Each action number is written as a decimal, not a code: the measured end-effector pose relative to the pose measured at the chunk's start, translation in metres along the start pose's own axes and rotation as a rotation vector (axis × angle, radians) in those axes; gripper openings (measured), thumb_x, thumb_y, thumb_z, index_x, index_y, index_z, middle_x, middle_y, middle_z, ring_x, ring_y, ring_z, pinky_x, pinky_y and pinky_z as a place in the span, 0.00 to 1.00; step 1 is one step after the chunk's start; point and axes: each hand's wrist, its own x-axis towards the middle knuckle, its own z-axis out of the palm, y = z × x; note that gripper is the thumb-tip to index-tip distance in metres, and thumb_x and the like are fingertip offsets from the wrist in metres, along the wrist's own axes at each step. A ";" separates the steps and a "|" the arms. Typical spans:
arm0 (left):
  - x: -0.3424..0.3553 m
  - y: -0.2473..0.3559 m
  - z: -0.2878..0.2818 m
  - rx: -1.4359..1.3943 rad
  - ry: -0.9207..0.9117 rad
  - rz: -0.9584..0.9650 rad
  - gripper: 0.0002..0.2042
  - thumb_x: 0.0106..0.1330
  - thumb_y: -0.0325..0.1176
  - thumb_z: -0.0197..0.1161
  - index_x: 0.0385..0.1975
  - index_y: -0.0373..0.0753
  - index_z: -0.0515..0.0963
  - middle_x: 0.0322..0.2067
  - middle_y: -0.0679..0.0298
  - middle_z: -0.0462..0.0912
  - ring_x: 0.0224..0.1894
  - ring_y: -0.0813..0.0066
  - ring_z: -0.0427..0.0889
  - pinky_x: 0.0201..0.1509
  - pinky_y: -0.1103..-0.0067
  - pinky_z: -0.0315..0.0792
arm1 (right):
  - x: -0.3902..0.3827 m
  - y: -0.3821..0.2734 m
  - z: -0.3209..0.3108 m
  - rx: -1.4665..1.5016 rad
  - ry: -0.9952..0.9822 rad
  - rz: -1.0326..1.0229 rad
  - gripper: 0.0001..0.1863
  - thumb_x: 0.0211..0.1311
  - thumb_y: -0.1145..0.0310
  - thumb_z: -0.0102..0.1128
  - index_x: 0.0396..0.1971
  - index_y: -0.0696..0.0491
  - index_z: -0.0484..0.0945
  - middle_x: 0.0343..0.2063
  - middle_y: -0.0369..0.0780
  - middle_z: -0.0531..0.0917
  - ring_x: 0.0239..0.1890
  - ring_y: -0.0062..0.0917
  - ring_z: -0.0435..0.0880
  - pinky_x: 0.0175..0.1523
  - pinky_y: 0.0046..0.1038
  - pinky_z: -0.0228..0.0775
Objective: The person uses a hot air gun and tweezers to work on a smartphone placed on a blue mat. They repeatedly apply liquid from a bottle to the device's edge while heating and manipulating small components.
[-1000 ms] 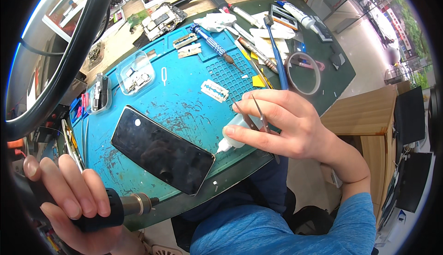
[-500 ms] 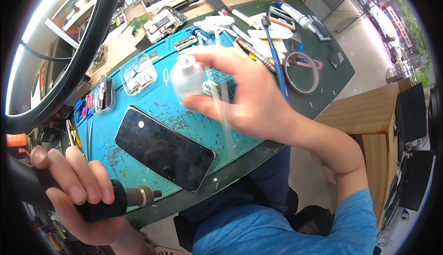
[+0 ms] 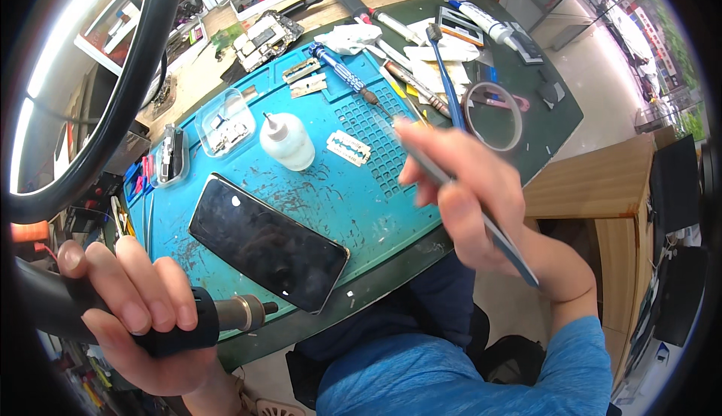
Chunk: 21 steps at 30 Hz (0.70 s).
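My left hand (image 3: 143,303) is closed round the black handle of a hot air gun (image 3: 242,313), whose metal nozzle points right toward the mat's near edge. A smartphone (image 3: 267,243) lies tilted on the blue work mat (image 3: 180,235), dark screen up. My right hand (image 3: 474,198), slightly blurred, grips a slim grey flat-handled tool (image 3: 489,224) above the mat's right side. Its working tip is blurred, so I cannot make out its kind. Beyond the phone a white squeeze bottle (image 3: 287,143) stands upright. A razor blade (image 3: 349,149) lies flat to its right.
A clear box of small parts (image 3: 226,122) sits at the mat's far left. A blue screwdriver (image 3: 342,70), a blue-handled brush (image 3: 447,77), a tape roll (image 3: 492,119) and a glue tube (image 3: 481,21) lie at the far right. A black ring-shaped frame (image 3: 143,92) arches over the left.
The squeeze bottle, held in my right hand before, now stands on the mat. My right hand has moved right and nearer with the grey tool. The left hand and gun shifted slightly right.
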 end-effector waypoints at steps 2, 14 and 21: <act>0.000 -0.003 0.003 0.020 -0.002 0.001 0.14 0.86 0.34 0.56 0.61 0.36 0.65 0.32 0.70 0.65 0.32 0.83 0.64 0.32 0.85 0.68 | -0.011 0.002 0.006 0.044 -0.047 -0.092 0.31 0.77 0.61 0.57 0.72 0.64 0.74 0.44 0.47 0.89 0.40 0.29 0.90 0.45 0.29 0.84; 0.006 -0.022 0.023 0.101 -0.013 -0.001 0.14 0.86 0.35 0.57 0.61 0.38 0.65 0.33 0.72 0.67 0.32 0.84 0.66 0.32 0.86 0.69 | -0.021 0.008 0.017 0.113 -0.186 -0.265 0.23 0.63 0.74 0.77 0.58 0.60 0.86 0.40 0.41 0.90 0.35 0.31 0.91 0.38 0.31 0.84; 0.004 -0.033 0.027 0.087 0.041 0.022 0.15 0.86 0.36 0.57 0.61 0.37 0.64 0.32 0.71 0.67 0.32 0.84 0.66 0.32 0.85 0.71 | -0.026 0.013 0.022 0.059 -0.099 -0.350 0.17 0.60 0.74 0.79 0.49 0.61 0.89 0.36 0.39 0.90 0.30 0.26 0.90 0.31 0.26 0.81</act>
